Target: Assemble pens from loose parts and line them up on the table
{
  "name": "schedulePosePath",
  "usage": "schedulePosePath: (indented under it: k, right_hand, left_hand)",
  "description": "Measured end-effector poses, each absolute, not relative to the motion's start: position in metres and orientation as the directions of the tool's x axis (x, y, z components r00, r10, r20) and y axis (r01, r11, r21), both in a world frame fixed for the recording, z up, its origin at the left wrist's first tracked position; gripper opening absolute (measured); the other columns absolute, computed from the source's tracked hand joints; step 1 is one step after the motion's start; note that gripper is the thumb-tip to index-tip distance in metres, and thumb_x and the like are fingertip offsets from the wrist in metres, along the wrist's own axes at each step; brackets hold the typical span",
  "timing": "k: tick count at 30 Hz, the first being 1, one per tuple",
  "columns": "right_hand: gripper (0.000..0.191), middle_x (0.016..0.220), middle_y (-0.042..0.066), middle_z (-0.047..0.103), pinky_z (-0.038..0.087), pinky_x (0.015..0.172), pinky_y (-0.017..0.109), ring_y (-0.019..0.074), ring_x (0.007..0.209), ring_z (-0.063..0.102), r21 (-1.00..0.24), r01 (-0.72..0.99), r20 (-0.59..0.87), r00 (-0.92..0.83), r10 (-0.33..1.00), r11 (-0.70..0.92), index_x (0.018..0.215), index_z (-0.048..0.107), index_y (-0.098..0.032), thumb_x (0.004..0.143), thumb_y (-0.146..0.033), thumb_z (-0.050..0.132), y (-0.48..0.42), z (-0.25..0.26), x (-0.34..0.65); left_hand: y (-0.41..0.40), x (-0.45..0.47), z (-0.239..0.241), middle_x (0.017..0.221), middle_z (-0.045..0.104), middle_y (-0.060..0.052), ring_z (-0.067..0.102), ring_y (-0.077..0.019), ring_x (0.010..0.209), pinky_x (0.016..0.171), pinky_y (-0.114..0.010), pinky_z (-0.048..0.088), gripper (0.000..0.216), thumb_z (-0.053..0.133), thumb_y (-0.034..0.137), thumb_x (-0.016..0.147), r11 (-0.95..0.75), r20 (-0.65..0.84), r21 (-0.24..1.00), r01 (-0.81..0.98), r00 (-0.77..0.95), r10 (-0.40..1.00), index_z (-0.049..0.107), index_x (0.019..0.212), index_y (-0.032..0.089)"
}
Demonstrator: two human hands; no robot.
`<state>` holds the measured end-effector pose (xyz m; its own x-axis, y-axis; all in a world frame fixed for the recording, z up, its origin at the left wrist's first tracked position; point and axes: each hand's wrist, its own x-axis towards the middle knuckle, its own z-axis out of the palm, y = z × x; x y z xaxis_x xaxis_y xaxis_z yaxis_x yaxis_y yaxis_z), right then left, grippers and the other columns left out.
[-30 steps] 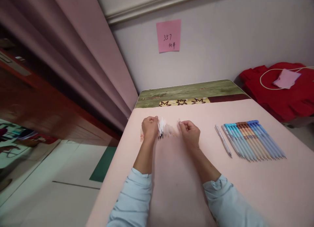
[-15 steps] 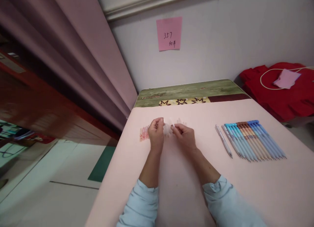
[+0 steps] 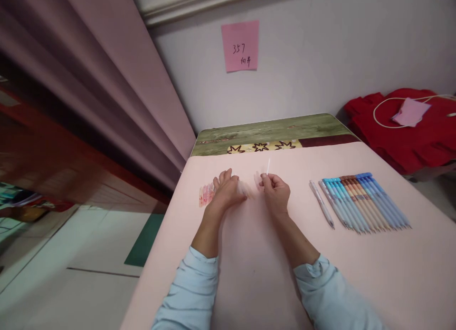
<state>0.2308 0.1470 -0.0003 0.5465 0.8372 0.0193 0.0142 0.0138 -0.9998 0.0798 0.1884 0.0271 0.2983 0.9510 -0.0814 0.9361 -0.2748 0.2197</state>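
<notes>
My left hand (image 3: 225, 192) reaches low over the table with its fingers apart, at a cluster of pale translucent sticks (image 3: 245, 189) that its fingers partly hide. To its left lies a row of pink-patterned small tubes (image 3: 205, 195). Pinched between thumb and fingers of my right hand (image 3: 276, 193) is a thin white stick (image 3: 268, 165), held upright. Just left of that hand, a few pale pinkish pieces (image 3: 257, 179) lie on the table, too blurred to name.
A row of pens (image 3: 365, 204) in blue, brown and turquoise lies on the right of the pink-covered table (image 3: 256, 273). One grey-white pen (image 3: 321, 204) lies beside them. A red cloth (image 3: 384, 144) with a cable is at the right; a pink note (image 3: 241, 46) hangs on the wall.
My hands have moved apart. My left hand has spread its fingers and lowered to the pale sticks; my right hand has shifted right, now holding the white stick upright.
</notes>
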Motion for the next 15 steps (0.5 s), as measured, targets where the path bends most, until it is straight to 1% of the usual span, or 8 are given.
schedulePosePath:
  k: [3, 6, 8, 10, 12, 13, 14, 15]
  right_hand:
    - [0.037, 0.064, 0.002, 0.066, 0.041, 0.055, 0.024, 0.0139, 0.055, 0.054, -1.000, 0.014, 0.021, 0.547, 0.837, 0.016, 0.076, 0.068, -0.017, 0.080, -0.053, 0.060, 0.148, -0.001, 0.231]
    - [0.038, 0.065, 0.002, 0.067, 0.041, 0.056, 0.024, 0.0142, 0.056, 0.055, -1.000, 0.021, 0.024, 0.548, 0.836, 0.014, 0.077, 0.068, -0.017, 0.080, -0.053, 0.059, 0.147, -0.001, 0.231]
    - [0.039, 0.066, 0.002, 0.066, 0.042, 0.057, 0.025, 0.0144, 0.057, 0.055, -0.999, 0.040, 0.034, 0.545, 0.838, 0.014, 0.077, 0.068, -0.017, 0.082, -0.054, 0.056, 0.147, 0.000, 0.232]
    - [0.041, 0.066, 0.002, 0.066, 0.042, 0.059, 0.025, 0.0147, 0.059, 0.055, -0.997, 0.079, 0.058, 0.540, 0.840, 0.018, 0.080, 0.070, -0.016, 0.085, -0.054, 0.053, 0.146, 0.001, 0.232]
    - [0.042, 0.074, 0.004, 0.068, 0.043, 0.064, 0.026, 0.0156, 0.065, 0.057, -0.990, 0.137, 0.112, 0.540, 0.834, 0.044, 0.085, 0.073, -0.016, 0.086, -0.053, 0.052, 0.145, 0.002, 0.233]
    - [0.042, 0.080, 0.006, 0.069, 0.045, 0.067, 0.027, 0.0162, 0.069, 0.058, -0.984, 0.166, 0.145, 0.540, 0.829, 0.064, 0.087, 0.073, -0.016, 0.086, -0.052, 0.052, 0.145, 0.001, 0.233]
    - [0.041, 0.086, 0.007, 0.070, 0.045, 0.070, 0.028, 0.0166, 0.072, 0.059, -0.980, 0.182, 0.170, 0.538, 0.826, 0.083, 0.089, 0.074, -0.016, 0.086, -0.051, 0.053, 0.145, 0.001, 0.233]
    - [0.041, 0.088, 0.008, 0.070, 0.046, 0.072, 0.029, 0.0167, 0.074, 0.060, -0.980, 0.176, 0.178, 0.531, 0.829, 0.097, 0.091, 0.074, -0.015, 0.085, -0.050, 0.053, 0.146, 0.000, 0.233]
  left_hand:
    - [0.191, 0.080, 0.026, 0.153, 0.034, -0.019, 0.024, -0.0373, 0.143, 0.111, -0.056, 0.020, 0.054, 0.078, 0.035, 0.062, -0.272, -0.087, 0.241, 0.932, 0.299, 0.950, 0.060, 0.110, 0.019]
    - [0.191, 0.081, 0.026, 0.153, 0.034, -0.019, 0.024, -0.0362, 0.143, 0.111, -0.056, 0.018, 0.054, 0.076, 0.034, 0.065, -0.272, -0.075, 0.257, 0.927, 0.300, 0.951, 0.058, 0.113, 0.018]
    - [0.188, 0.082, 0.026, 0.153, 0.033, -0.019, 0.024, -0.0360, 0.143, 0.112, -0.056, 0.017, 0.055, 0.074, 0.033, 0.067, -0.264, -0.035, 0.280, 0.923, 0.285, 0.958, 0.055, 0.116, 0.020]
    - [0.182, 0.082, 0.027, 0.153, 0.033, -0.017, 0.023, -0.0359, 0.143, 0.112, -0.055, 0.018, 0.057, 0.073, 0.030, 0.067, -0.246, 0.049, 0.328, 0.912, 0.244, 0.969, 0.052, 0.120, 0.021]
    - [0.172, 0.083, 0.026, 0.150, 0.037, -0.016, 0.029, -0.0354, 0.140, 0.112, -0.052, 0.023, 0.061, 0.071, 0.027, 0.068, -0.241, 0.168, 0.423, 0.874, 0.185, 0.968, 0.049, 0.124, 0.022]
    - [0.166, 0.085, 0.024, 0.145, 0.042, -0.016, 0.035, -0.0345, 0.136, 0.110, -0.050, 0.028, 0.063, 0.070, 0.026, 0.068, -0.247, 0.227, 0.494, 0.834, 0.150, 0.962, 0.046, 0.127, 0.022]
    - [0.160, 0.086, 0.022, 0.138, 0.048, -0.016, 0.044, -0.0325, 0.128, 0.106, -0.048, 0.034, 0.064, 0.069, 0.024, 0.069, -0.260, 0.269, 0.584, 0.769, 0.119, 0.956, 0.044, 0.129, 0.022]
    - [0.153, 0.089, 0.020, 0.129, 0.053, -0.015, 0.053, -0.0289, 0.116, 0.098, -0.044, 0.041, 0.065, 0.067, 0.023, 0.071, -0.268, 0.286, 0.690, 0.673, 0.088, 0.954, 0.041, 0.130, 0.022]
